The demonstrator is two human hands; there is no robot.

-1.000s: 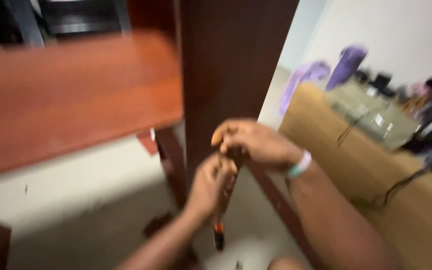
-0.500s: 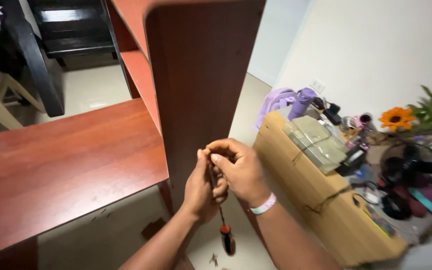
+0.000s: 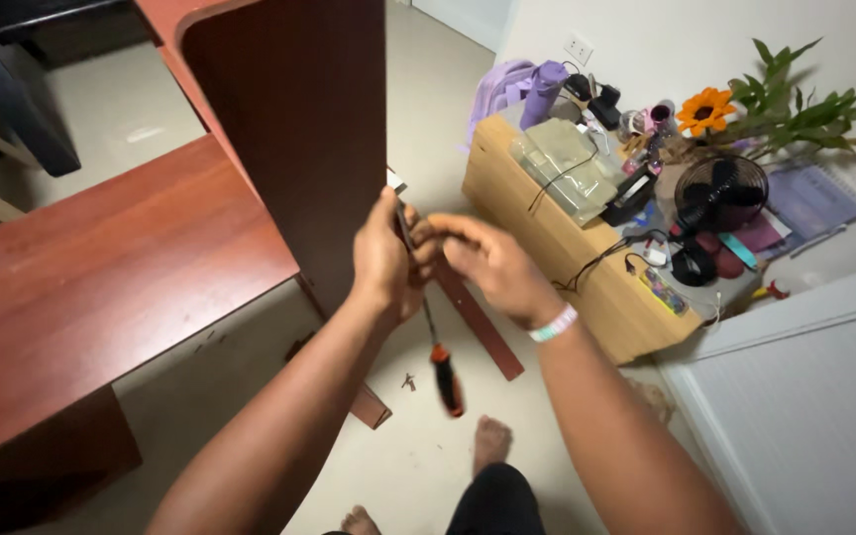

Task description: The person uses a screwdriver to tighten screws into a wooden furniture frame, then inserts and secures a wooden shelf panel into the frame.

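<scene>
Here, at the upright panel's edge:
Left hand: the left hand (image 3: 385,260) was curled shut around the thin metal shaft of a screwdriver (image 3: 435,335), its knuckles against the edge of the dark wooden panel (image 3: 299,129).
Right hand: the right hand (image 3: 487,266) was half open just beside the left, its fingers (image 3: 438,230) bent toward the top of the shaft; whether they pinched it I could not tell, since the spot was blurred.
Wristband: a pale wristband (image 3: 554,324) sat on the right wrist.
Screwdriver: it hung tilted below the left hand, its orange and black handle (image 3: 447,379) lowest, above the floor (image 3: 418,466) and clear of it.
Panel: it stood upright, and a reddish-brown table (image 3: 101,287) lay flat beside it to the left, meeting it at the table's far right corner.
Floor: a loose strip of dark wood (image 3: 478,322) lay slanting under the hands, a small screw (image 3: 408,380) lay near the handle, and a bare foot (image 3: 491,443) showed at the bottom edge.
Box: a long cardboard box (image 3: 567,267) lay on the floor to the right, well apart from the hands, with a clear plastic bag (image 3: 567,168) and black cables (image 3: 601,260) on top.
Far end: a black fan (image 3: 720,193), an orange flower (image 3: 705,109), green leaves (image 3: 795,109) and a purple bottle (image 3: 545,91) stood by the white wall (image 3: 646,40).
</scene>
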